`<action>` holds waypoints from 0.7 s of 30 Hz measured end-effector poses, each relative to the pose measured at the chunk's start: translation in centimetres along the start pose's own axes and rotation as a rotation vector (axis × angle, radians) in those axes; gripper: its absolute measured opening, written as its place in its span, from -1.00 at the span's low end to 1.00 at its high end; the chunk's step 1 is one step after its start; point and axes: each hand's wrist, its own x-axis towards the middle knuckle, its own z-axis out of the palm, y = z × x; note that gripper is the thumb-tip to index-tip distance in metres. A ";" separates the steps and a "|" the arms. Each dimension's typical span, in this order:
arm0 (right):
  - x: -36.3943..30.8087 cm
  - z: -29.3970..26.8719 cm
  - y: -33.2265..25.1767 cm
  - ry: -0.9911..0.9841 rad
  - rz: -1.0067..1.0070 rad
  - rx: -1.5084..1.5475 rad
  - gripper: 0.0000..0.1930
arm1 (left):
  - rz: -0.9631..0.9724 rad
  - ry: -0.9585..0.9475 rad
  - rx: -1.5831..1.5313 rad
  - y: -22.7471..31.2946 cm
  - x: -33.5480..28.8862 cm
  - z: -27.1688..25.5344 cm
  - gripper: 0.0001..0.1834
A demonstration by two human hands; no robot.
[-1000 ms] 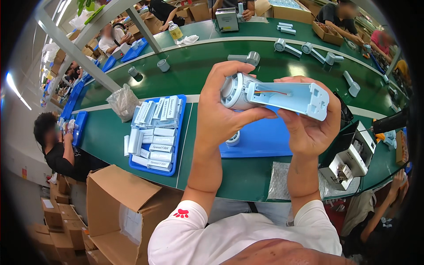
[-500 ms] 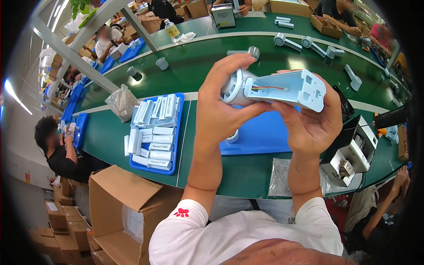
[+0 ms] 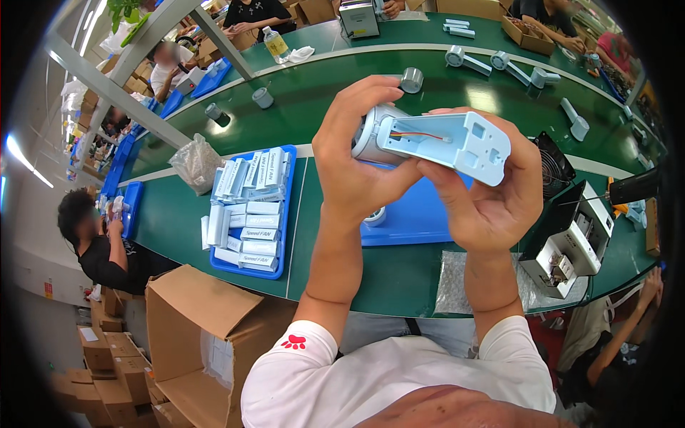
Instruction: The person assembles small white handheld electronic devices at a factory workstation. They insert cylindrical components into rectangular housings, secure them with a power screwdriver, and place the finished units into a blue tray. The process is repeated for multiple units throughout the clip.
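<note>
Up in front of me is a light-blue handheld fan body (image 3: 465,148), its hollow handle facing me with thin red and yellow wires inside. My left hand (image 3: 360,160) wraps round its round fan head. With fingers behind and thumb in front, my right hand (image 3: 499,203) grips the handle's end. Below my hands lies a flat blue tray (image 3: 421,210), partly hidden by them. A round light-blue piece (image 3: 374,217) on it shows beside my left wrist.
Left of me, a blue tray (image 3: 287,214) holds several pale handle pieces. A clear plastic bag (image 3: 196,164) stands behind it. At right are an opened metal machine (image 3: 571,246) and bubble wrap (image 3: 451,285). Fan parts (image 3: 477,65) lie on the green conveyor (image 3: 314,93); an open carton (image 3: 189,307) is lower left.
Both hands have shifted slightly left with the fan body. It has turned a little, so less of the fan head's grille shows.
</note>
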 end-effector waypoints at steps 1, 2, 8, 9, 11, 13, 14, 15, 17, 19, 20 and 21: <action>0.1 0.0 -0.3 -0.004 0.022 -0.015 -0.42 | 0.004 0.004 -0.007 -0.1 0.0 0.1 -0.35; 0.1 0.0 -0.4 -0.008 0.036 -0.027 -0.42 | 0.005 0.008 -0.010 -0.3 -0.1 0.1 -0.35; 0.2 0.0 -0.5 -0.019 0.068 -0.042 -0.44 | -0.048 0.027 -0.046 -0.4 -0.4 0.3 -0.37; 0.2 0.1 -0.5 -0.019 0.068 -0.035 -0.45 | -0.063 0.027 -0.057 -0.5 -0.4 0.3 -0.37; 0.2 0.2 -0.2 -0.018 0.048 -0.022 -0.46 | 0.010 0.038 -0.052 -0.8 -0.3 0.4 -0.36; 0.4 0.4 0.2 -0.016 0.003 -0.012 -0.46 | 0.036 0.006 -0.046 -1.2 0.0 0.2 -0.35; 0.2 0.3 0.4 -0.007 0.023 -0.009 -0.46 | 0.016 -0.032 -0.048 -1.3 -0.2 0.0 -0.34; 0.2 0.3 0.7 0.002 0.038 -0.005 -0.46 | -0.005 -0.069 -0.050 -1.5 -0.3 -0.2 -0.33; -0.2 0.2 1.1 0.032 0.162 0.016 -0.46 | -0.198 -0.213 -0.124 -1.4 -0.4 -1.6 -0.32; 0.1 0.0 1.7 -0.017 0.328 0.005 -0.42 | -0.466 -0.263 -0.340 -1.6 -1.4 -2.1 -0.34; 0.4 -0.1 2.1 -0.036 0.356 -0.009 -0.40 | -0.581 -0.273 -0.289 -2.3 -1.7 -2.3 -0.38; 0.6 -0.2 1.5 -0.077 0.401 -0.057 -0.37 | -0.690 -0.283 -0.231 -3.5 -2.3 -2.8 -0.41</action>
